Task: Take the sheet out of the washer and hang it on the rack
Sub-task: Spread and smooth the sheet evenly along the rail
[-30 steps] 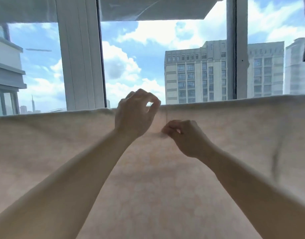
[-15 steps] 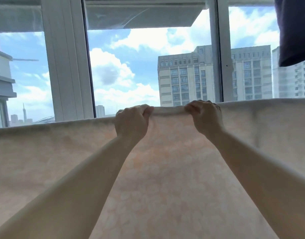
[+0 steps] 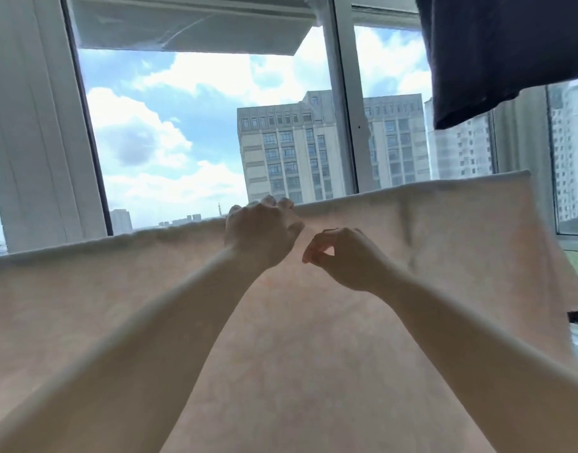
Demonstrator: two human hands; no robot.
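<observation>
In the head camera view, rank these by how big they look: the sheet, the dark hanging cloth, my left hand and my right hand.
1. sheet, filling most of the lower frame.
2. dark hanging cloth, cut off by the frame's upper right corner.
3. left hand and right hand: they look about alike, so no ranking between them.

Bright daylight is pouring in through a wide window [image 3: 196,142] with white frames [image 3: 42,125], and a thick white upright [image 3: 346,109] is dividing the panes. Blue sky with puffy white clouds [image 3: 143,135] is showing beyond the glass. A tall beige apartment block [image 3: 287,148] is standing across the way, with paler towers [image 3: 568,152] rising to the right. A dark navy garment [image 3: 509,50] is hanging at the upper right, blocking part of the view.
</observation>
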